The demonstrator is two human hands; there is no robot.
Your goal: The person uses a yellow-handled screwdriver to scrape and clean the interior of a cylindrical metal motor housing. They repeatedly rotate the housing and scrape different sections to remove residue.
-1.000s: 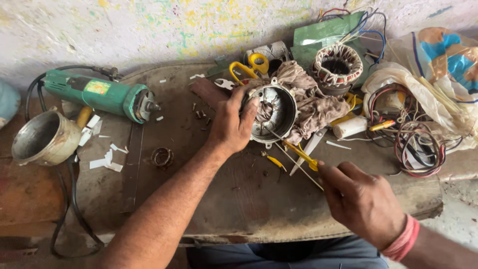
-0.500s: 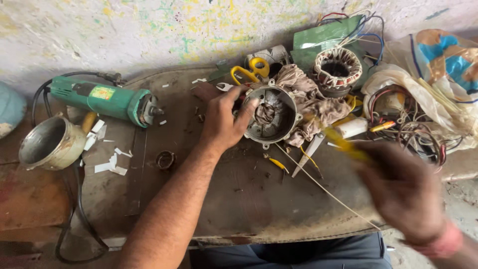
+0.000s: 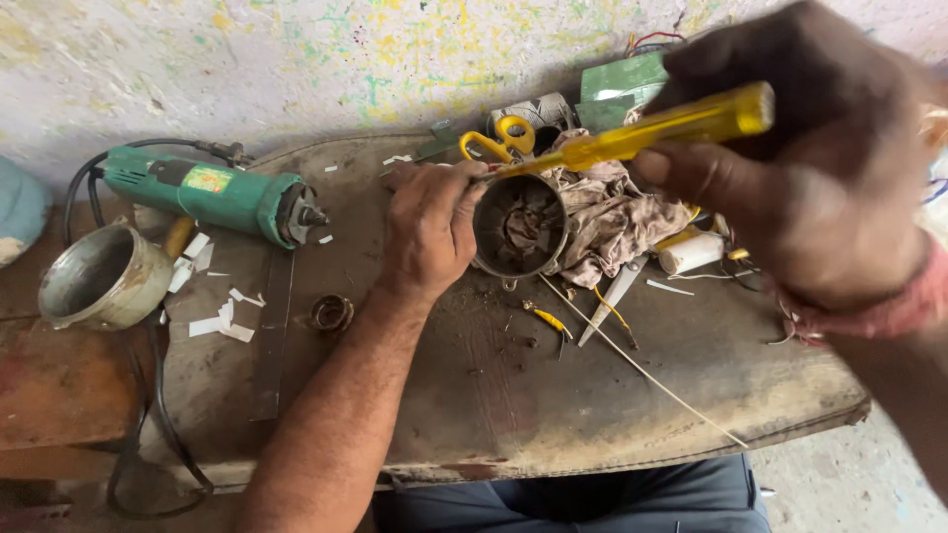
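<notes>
My left hand (image 3: 427,229) rests on the left rim of a round metal motor housing (image 3: 520,229) with copper windings inside, steadying it on the worn board (image 3: 553,395). My right hand (image 3: 820,168) is raised close to the camera and grips a yellow-handled screwdriver (image 3: 642,133). The screwdriver's tip points left toward the top rim of the housing, near my left fingers. A dirty rag (image 3: 617,222) lies against the housing's right side.
A green angle grinder (image 3: 212,192) lies at the left, a metal cup-shaped cover (image 3: 104,276) beside it. Yellow-handled scissors (image 3: 499,138), a small metal ring (image 3: 331,312), a knife blade (image 3: 612,296), a thin stick (image 3: 642,365), paper scraps (image 3: 212,321) and a white tube (image 3: 691,252) lie around.
My right hand picked the yellow screwdriver up off the board and lifted it high toward the housing. The camera moved closer. My left hand stayed on the housing.
</notes>
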